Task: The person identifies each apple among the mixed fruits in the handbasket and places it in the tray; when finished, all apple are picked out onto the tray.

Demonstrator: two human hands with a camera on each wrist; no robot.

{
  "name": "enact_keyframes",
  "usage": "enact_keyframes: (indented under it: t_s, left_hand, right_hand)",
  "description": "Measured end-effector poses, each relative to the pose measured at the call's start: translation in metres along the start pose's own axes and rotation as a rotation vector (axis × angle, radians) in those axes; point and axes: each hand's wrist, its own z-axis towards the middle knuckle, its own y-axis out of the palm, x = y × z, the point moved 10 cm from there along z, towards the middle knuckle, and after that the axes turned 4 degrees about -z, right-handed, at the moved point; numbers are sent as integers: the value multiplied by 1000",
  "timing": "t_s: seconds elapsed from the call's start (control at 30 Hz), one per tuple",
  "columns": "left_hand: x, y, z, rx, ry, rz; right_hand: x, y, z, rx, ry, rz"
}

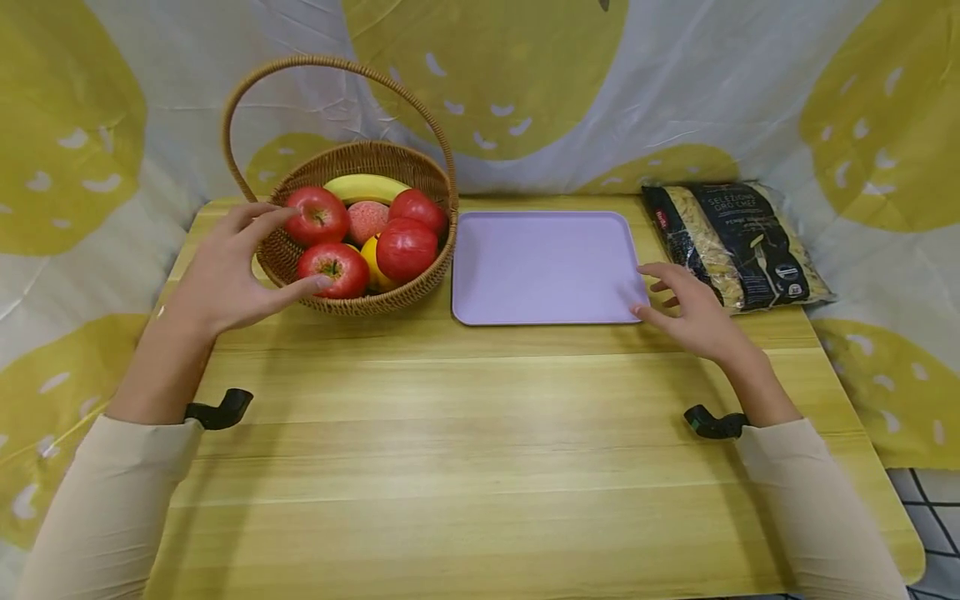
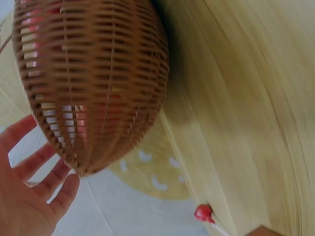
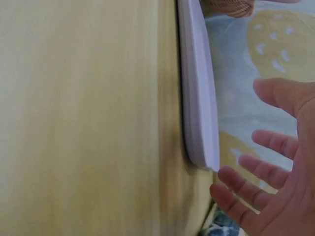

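Observation:
A wicker basket [image 1: 360, 304] with a tall handle holds red apples [image 1: 317, 214], a yellow banana [image 1: 367, 187] and other round fruit. My left hand [image 1: 232, 271] spreads its fingers and thumb at the basket's left side, overlapping the near-left apples in the head view; in the left wrist view its fingertips are right at the woven rim. To the right of the basket lies a flat lilac tray [image 1: 547, 267]. Over the tray's right edge reaches my right hand [image 1: 686, 312], thumb and fingers apart, with nothing between them.
A dark pasta bag [image 1: 738, 246] lies at the back right, just beyond my right hand. Close to the table's left edge, the left wrist view has a small red lollipop [image 2: 203, 213]. A patterned cloth [image 1: 675, 100] hangs behind the wooden table [image 1: 480, 467].

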Motion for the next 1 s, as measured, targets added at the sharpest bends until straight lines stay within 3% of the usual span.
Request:
enact_keyframes:
  t_s: [0.33, 0.67, 1.0]
  left_hand:
    - [16, 21, 10, -30, 10, 70]
    - [15, 35, 17, -88, -34, 74]
    - [16, 39, 21, -117, -53, 93]
  right_hand:
    - [9, 17, 0, 29, 68, 18]
    - [22, 24, 6, 62, 105, 15]
    - [24, 26, 7, 71, 117, 17]
